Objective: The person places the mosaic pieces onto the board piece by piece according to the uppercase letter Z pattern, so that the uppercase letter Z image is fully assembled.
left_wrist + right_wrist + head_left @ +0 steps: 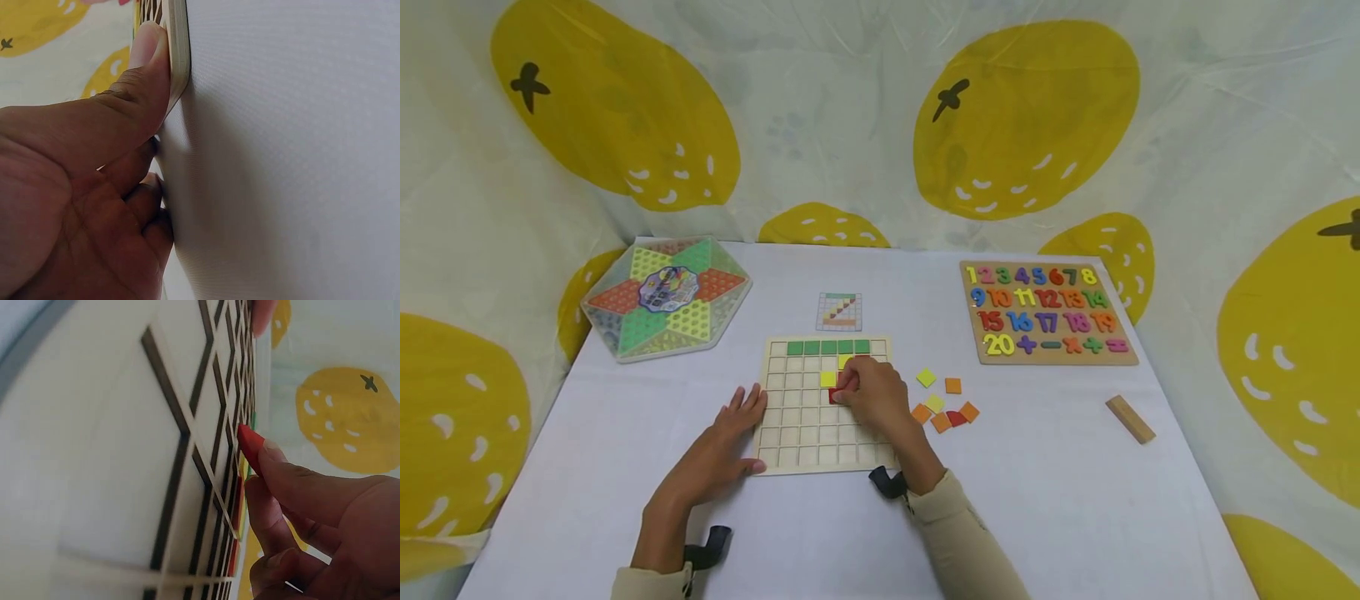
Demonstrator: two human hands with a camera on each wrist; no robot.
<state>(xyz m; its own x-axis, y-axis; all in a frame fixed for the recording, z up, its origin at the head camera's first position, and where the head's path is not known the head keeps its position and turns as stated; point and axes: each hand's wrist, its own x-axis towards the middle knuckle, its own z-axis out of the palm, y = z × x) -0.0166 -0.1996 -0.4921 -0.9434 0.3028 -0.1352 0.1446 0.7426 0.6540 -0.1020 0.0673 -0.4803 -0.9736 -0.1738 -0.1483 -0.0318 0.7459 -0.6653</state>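
Left hand (721,442) loosely spread, thumb on near-left corner of board (808,435) | board flat on table (820,537), green tiles (829,347) along far row | right hand (877,396) pinching red tile (251,446) mid-board, near yellow tile (827,379) | loose tiles (942,423) just right of board | number board (1047,333) farther right | wood block (1131,418) rightmost

We rest our left hand (718,446) low, left of centre, thumb (748,468) apart from the fingers (749,407), and pinch with our right hand (878,396) near the middle, forearm (972,542) slanting lower right

The grid board (112,462) is cut off in both wrist views.
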